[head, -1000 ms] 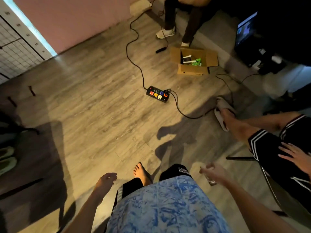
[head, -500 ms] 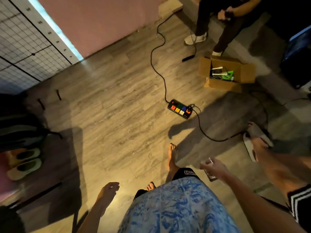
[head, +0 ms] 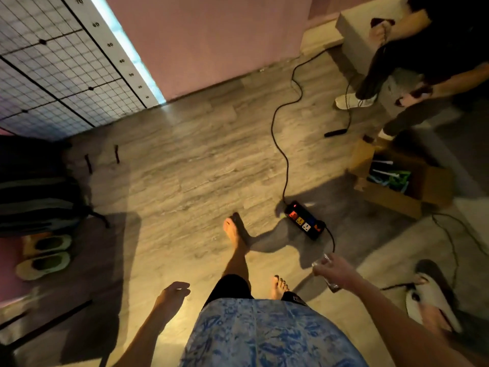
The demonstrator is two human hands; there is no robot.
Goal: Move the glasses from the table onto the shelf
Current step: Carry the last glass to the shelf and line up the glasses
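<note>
Gripping a clear glass (head: 325, 263), the right hand (head: 337, 270) is held out over the wooden floor (head: 185, 168), fingers wrapped round the glass, whose base pokes out below the palm. Left hand (head: 172, 295) hangs empty, fingers loosely curled. Bare feet stand mid-stride. A power strip (head: 304, 223) lies just ahead of the glass, its cable (head: 280, 144) running toward the wall. A cardboard box (head: 397, 181) sits at right; slippers (head: 43, 256) at left.
</note>
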